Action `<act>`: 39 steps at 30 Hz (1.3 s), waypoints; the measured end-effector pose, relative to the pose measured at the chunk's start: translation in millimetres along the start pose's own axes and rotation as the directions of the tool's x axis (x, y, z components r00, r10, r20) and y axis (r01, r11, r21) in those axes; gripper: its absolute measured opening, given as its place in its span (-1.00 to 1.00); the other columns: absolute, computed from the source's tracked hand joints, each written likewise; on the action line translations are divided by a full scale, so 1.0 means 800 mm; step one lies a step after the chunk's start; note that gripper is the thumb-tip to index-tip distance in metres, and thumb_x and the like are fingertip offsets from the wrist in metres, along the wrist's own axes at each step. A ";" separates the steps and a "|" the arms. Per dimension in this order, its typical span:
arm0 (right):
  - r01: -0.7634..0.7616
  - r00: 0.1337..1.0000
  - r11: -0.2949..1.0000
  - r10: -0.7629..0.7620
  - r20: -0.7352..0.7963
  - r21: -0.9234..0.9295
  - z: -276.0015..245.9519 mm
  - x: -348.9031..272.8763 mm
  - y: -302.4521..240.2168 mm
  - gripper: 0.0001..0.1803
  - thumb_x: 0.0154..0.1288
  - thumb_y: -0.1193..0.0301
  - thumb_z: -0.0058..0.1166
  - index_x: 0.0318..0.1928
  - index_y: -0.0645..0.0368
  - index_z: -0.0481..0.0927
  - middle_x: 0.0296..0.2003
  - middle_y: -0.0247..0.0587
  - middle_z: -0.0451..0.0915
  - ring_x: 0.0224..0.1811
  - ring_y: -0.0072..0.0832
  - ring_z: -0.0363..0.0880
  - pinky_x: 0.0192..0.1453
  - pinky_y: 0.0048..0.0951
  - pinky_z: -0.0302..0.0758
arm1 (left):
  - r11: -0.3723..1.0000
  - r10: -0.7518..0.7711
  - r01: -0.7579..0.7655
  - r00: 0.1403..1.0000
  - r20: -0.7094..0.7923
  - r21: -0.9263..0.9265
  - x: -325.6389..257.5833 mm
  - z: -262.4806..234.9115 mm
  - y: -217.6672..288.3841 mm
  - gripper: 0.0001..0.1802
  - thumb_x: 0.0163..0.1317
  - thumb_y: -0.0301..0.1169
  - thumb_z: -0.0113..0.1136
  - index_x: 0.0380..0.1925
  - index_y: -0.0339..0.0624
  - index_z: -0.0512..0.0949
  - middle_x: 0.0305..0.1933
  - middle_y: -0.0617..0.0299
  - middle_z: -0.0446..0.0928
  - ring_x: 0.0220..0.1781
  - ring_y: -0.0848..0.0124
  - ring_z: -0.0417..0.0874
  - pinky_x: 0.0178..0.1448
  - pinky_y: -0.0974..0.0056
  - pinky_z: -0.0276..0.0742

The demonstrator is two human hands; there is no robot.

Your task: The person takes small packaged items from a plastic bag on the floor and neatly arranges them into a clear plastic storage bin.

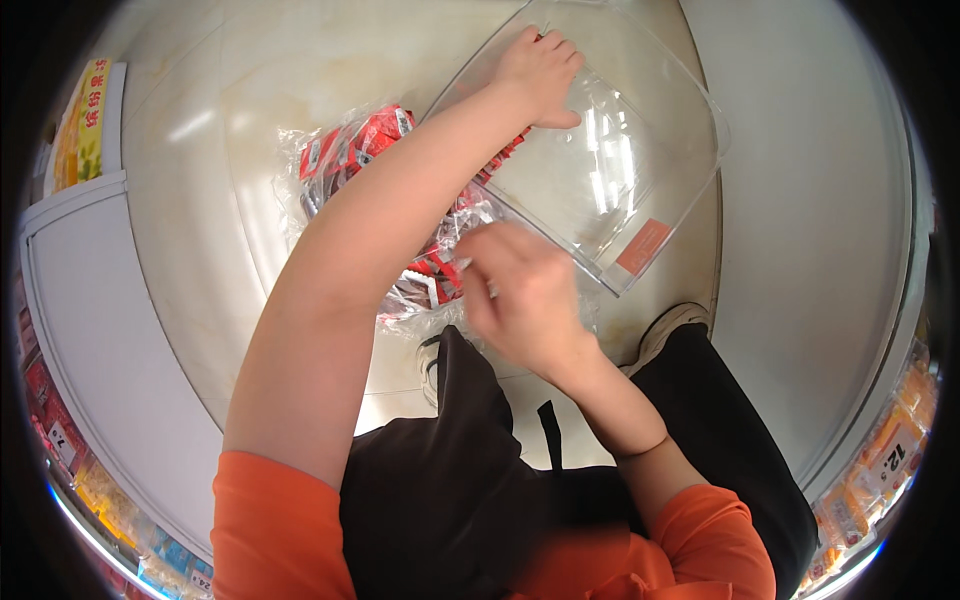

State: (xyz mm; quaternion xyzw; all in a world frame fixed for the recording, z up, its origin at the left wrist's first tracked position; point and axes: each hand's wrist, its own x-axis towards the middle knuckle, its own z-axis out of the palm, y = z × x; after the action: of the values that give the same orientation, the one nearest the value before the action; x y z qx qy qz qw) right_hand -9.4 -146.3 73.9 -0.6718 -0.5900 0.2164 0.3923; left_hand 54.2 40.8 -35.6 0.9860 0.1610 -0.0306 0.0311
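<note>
Between my feet, a clear plastic bag (290, 165) of red-and-white wrapped packets (378, 130) lies on the floor, partly hidden by my left forearm. A clear plastic box (655, 165) with an orange label stands against it, up and to the right. My left hand (540, 78) reaches over the box's left side, back upward, thumb out and fingers a little apart; a bit of dark red shows by its fingertips. Slightly blurred, my right hand (525, 290) pinches the bag's crinkled plastic beside the box's near corner.
A white cabinet (110, 310) with packaged goods borders the left side. On the right runs a pale panel (800, 200), with bagged goods (865, 480) and price tags below. My shoes (672, 328) stand close to the bag and box on the tiled floor (190, 60).
</note>
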 end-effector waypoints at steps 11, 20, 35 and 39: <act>0.182 0.961 0.980 -0.195 0.194 0.083 0.096 0.012 0.043 -0.63 -0.01 0.59 0.15 -0.09 0.32 0.54 -0.12 0.00 0.56 -0.03 -0.15 0.50 0.10 -0.18 0.44 | 0.993 -0.088 0.108 0.951 0.296 -0.051 0.021 -0.034 0.009 -0.11 -0.03 0.15 0.17 0.24 -0.19 0.33 0.25 0.13 0.40 0.36 0.25 0.33 0.47 0.08 0.06; -0.179 0.983 0.790 0.114 0.147 0.586 0.174 0.039 0.069 -0.55 0.24 0.20 0.17 0.09 0.09 0.46 0.09 -0.28 0.45 0.16 -0.35 0.37 0.23 -0.24 0.27 | 0.977 -0.183 0.127 0.910 0.372 0.170 0.010 -0.036 0.028 -0.08 0.04 0.12 0.14 0.33 -0.18 0.21 0.39 0.13 0.24 0.47 0.24 0.15 0.50 -0.01 -0.01; -0.179 0.977 0.914 0.121 0.175 0.364 0.153 0.038 0.055 -0.58 0.18 0.25 0.21 0.01 0.15 0.48 0.02 -0.14 0.50 0.10 -0.23 0.41 0.19 -0.18 0.30 | 0.992 -0.122 0.114 0.953 0.277 0.046 0.009 -0.020 0.019 -0.13 0.00 0.09 0.20 0.25 -0.20 0.30 0.34 0.12 0.30 0.44 0.22 0.19 0.43 0.04 0.15; -0.173 0.979 0.954 0.138 0.151 0.246 0.128 0.036 0.023 -0.57 0.17 0.31 0.22 0.01 0.20 0.47 -0.03 -0.07 0.52 0.05 -0.18 0.44 0.15 -0.16 0.35 | 0.989 -0.129 0.146 0.929 0.347 -0.024 0.016 -0.022 0.011 -0.14 -0.04 0.10 0.20 0.22 -0.17 0.35 0.33 0.13 0.32 0.43 0.25 0.21 0.43 0.08 0.17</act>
State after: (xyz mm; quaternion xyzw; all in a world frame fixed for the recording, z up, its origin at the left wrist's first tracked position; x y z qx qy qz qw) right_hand -69.0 -91.1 2.9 -0.6436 -0.5266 0.3656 0.4180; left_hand 70.0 37.9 -18.2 0.9506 0.2223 -0.2010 0.0808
